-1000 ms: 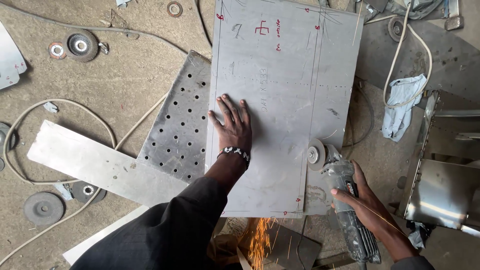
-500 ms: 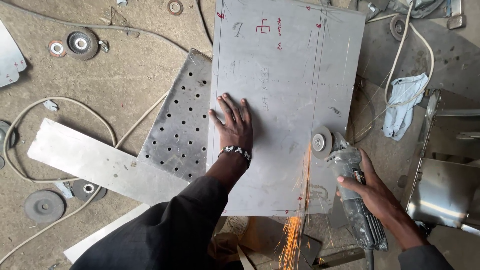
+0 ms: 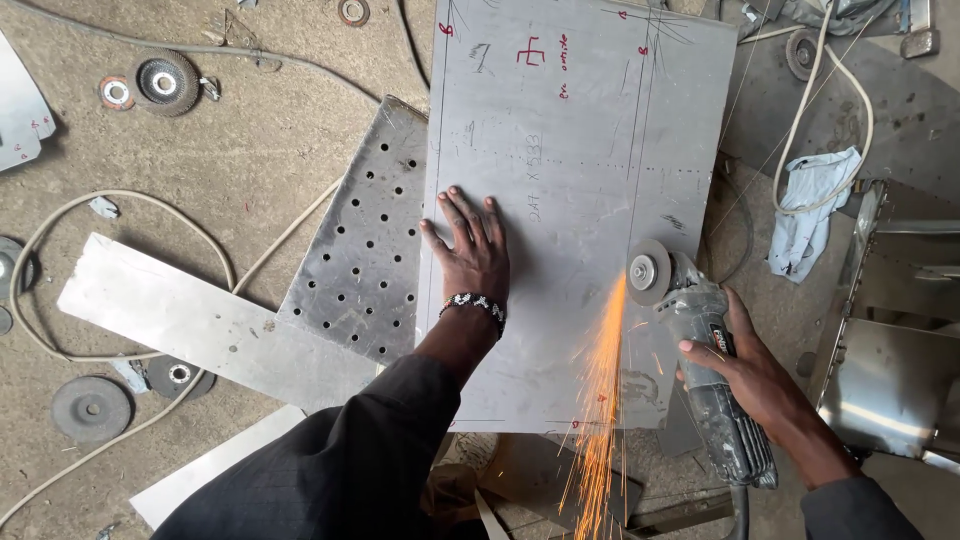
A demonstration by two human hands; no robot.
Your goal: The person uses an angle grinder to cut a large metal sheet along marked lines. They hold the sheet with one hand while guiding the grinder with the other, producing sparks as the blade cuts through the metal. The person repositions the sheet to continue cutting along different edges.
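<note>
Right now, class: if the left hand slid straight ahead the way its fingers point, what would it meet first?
The left hand lies flat on the metal sheet; ahead is only bare sheet with scribed lines up to its far edge.

Support surface: dusty concrete floor, grey-brown, scuffed. Lying directly on it: a perforated metal plate, a long plain metal strip partly under that plate, several grinding discs (one at upper left, one at lower left), a pale cable looping across the left side, and a light blue rag at right. A large flat metal sheet overlaps the perforated plate's right edge.
</note>
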